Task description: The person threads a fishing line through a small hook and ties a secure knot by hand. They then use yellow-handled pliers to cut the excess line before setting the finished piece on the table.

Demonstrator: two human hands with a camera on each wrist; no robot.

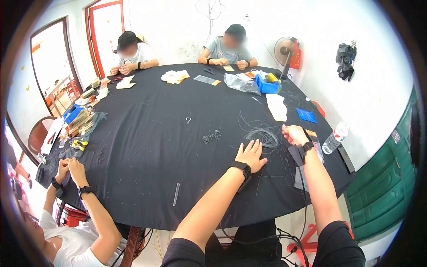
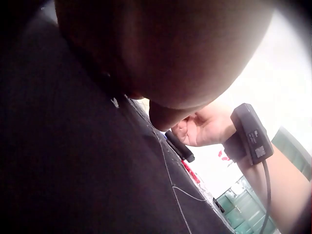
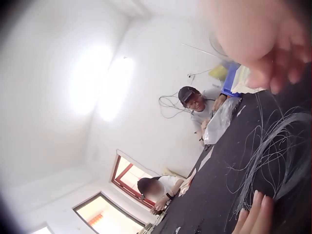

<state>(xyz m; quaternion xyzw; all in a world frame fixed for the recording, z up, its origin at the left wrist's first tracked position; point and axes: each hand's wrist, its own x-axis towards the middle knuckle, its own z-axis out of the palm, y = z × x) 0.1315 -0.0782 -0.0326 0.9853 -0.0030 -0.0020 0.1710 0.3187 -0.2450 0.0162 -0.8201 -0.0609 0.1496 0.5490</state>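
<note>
A loose coil of thin clear line [image 1: 261, 137] lies on the black-covered table, with stray strands looping out of it. My left hand [image 1: 251, 156] rests on the near side of the coil, palm down and fingers spread. To the right of the coil my right hand [image 1: 294, 135] is raised, thumb and fingertips pinched together on a strand that is barely visible. In the right wrist view, strands of the coil [image 3: 273, 151] run up toward the right hand [image 3: 268, 44]. The left wrist view shows a single strand [image 2: 170, 183] below the left hand.
A dark tangle of line [image 1: 211, 136] and a small white hook-shaped piece [image 1: 188, 120] lie left of the coil. Farther right are white papers [image 1: 277, 108], a blue packet [image 1: 306, 115] and a plastic bottle [image 1: 336, 139]. Several other people sit around the table.
</note>
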